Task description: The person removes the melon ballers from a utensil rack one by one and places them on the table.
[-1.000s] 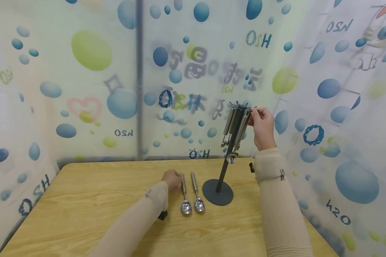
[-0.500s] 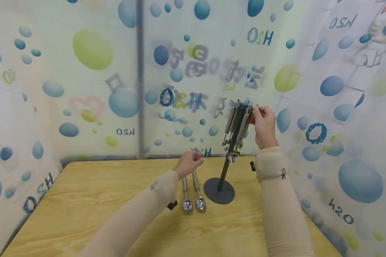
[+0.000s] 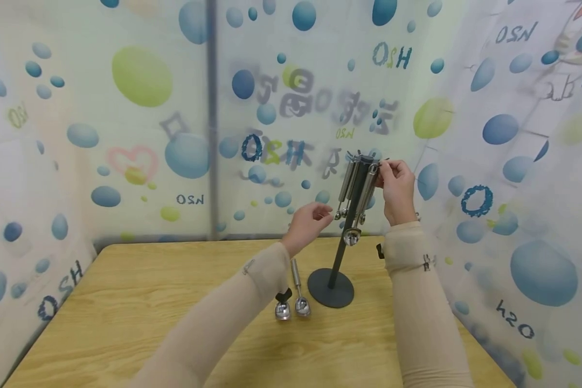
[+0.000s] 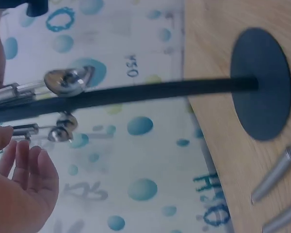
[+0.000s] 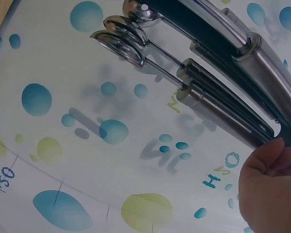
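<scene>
Hands [image 3: 307, 226] [image 3: 398, 191] by stand [image 3: 322, 293], left scoop [image 3: 283, 311] half-hidden.

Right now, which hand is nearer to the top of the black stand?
The right hand: its fingertips are close against the top of the black stand, on its right side. The left hand is lower and to the left, beside the hanging utensils.

In the head view, a sleeve [image 3: 252, 285] hides the handle of the left tabletop scoop [image 3: 283, 311].
</scene>
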`<state>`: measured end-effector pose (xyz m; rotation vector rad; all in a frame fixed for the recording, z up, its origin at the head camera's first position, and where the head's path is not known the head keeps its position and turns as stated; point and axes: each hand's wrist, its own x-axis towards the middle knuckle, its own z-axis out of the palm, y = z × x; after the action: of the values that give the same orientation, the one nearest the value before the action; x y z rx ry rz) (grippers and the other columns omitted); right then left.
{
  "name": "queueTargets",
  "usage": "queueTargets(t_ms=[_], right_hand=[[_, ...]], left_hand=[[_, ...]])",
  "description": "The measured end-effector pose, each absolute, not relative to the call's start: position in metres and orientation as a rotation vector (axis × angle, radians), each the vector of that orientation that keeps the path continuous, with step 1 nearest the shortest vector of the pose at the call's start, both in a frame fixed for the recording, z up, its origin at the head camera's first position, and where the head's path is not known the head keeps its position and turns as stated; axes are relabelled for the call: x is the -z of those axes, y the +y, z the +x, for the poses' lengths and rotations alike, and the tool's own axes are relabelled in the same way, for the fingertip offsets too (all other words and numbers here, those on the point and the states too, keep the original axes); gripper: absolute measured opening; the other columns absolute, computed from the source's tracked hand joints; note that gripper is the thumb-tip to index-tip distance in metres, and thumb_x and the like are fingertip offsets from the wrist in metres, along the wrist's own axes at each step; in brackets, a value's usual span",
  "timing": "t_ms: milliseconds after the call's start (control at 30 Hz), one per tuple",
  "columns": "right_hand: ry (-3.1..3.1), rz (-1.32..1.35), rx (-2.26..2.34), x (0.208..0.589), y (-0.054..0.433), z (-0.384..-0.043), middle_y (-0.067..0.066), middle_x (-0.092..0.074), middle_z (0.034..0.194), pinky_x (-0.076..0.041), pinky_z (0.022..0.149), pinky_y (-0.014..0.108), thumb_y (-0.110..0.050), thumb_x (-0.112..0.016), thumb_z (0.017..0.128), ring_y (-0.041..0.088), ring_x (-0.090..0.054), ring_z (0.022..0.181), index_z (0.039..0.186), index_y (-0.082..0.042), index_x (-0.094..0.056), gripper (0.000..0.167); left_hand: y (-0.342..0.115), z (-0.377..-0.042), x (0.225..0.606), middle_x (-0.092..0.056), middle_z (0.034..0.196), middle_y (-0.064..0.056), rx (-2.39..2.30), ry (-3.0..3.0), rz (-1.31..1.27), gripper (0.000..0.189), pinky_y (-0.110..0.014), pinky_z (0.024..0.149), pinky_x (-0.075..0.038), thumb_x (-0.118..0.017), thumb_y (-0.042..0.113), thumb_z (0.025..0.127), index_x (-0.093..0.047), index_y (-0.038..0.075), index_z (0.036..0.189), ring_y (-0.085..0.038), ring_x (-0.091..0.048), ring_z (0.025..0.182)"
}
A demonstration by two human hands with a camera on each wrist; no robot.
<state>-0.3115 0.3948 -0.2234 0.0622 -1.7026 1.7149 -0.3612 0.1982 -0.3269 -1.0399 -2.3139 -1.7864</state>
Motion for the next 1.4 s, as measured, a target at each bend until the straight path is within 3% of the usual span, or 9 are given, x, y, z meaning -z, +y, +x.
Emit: queueTargets(t_ms=[200,533,1400], right_hand=[[-1.691,0.066,-1.711,0.222,0.396,-0.312,0.002,-0.053,0.085,-0.052,0.071,0.021,-0.022,-0.059,0.104,0.013,-0.052,0.076,0.1,-0.01,-0.06,0.012],[-1.7,0.072,-1.694,0.221,0.395,-0.312,0.002,-0.051,0.082,-0.052,0.071,0.022,-0.021,-0.059,0.104,0.014,-0.052,0.075,0.099,-0.01,-0.061,0.012],[-1.716,0.068,-1.679,0.225,0.394,-0.311,0.002,-0.05,0.084,-0.05,0.071,0.023,-0.022,-0.057,0.106,0.014,-0.051,0.075,0.1,-0.012,-0.06,0.012]], left_hand=[[0.217,-0.352,0.31,-0.069,0.11,-0.001,1.875,-2.231,-1.056,0.024,-0.032,0.082,-0.056,-0.065,0.02,0.102,-0.068,0.013,0.125,-0.016,-0.065,0.102],[0.233,-0.34,0.298,-0.062,0.13,-0.004,1.913,-2.208,-1.073,0.032,-0.033,0.093,-0.055,-0.064,0.014,0.102,-0.06,0.01,0.133,-0.018,-0.062,0.117],[0.256,-0.329,0.281,-0.062,0.12,-0.003,1.869,-2.258,-1.06,0.045,-0.033,0.09,-0.055,-0.064,0.014,0.101,-0.051,0.01,0.144,-0.016,-0.062,0.108]])
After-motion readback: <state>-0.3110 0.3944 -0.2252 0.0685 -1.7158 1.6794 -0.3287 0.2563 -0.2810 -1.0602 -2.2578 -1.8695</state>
